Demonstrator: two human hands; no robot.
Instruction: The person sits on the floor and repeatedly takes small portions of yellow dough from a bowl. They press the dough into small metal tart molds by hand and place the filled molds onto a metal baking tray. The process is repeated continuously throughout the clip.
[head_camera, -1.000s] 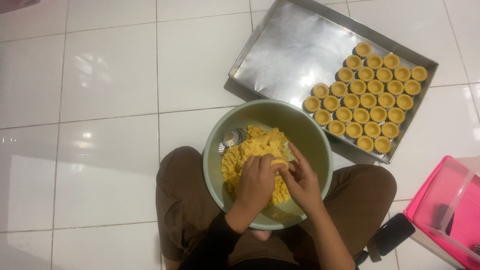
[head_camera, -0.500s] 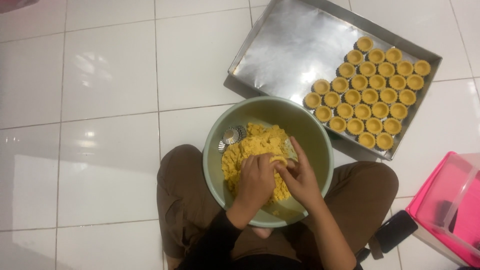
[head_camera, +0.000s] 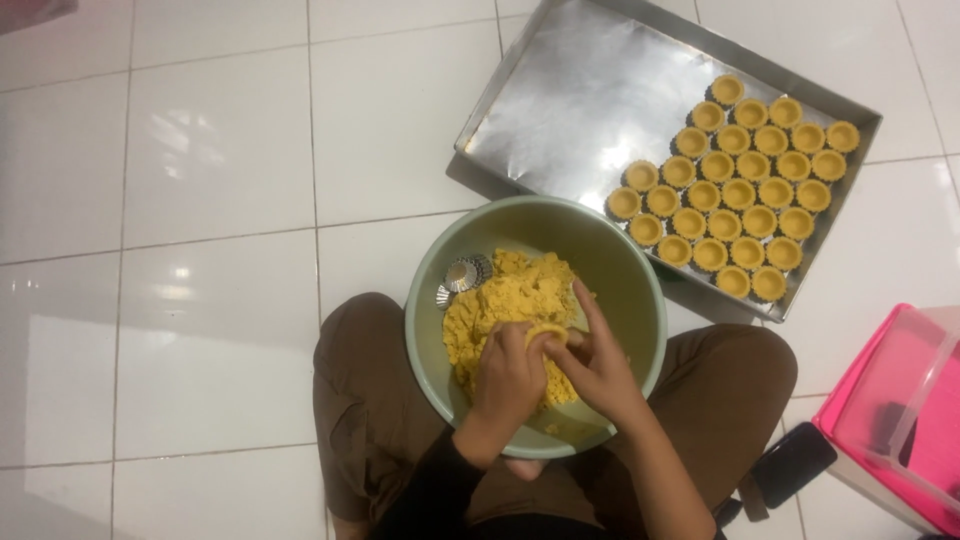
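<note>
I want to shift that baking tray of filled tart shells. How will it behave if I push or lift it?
The baking tray would probably slide easily on the glossy tiles. The tart shells crowd one end, so it likely lifts lopsided. They look soft and may shift or dent if jolted.

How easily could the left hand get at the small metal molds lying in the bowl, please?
Probably yes: the left hand is already inside the bowl, and only open dough lies between it and the metal molds.

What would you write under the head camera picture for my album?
Both hands, left hand and right hand, press a small dough piece over a green bowl beside a tray of tart shells.
</note>
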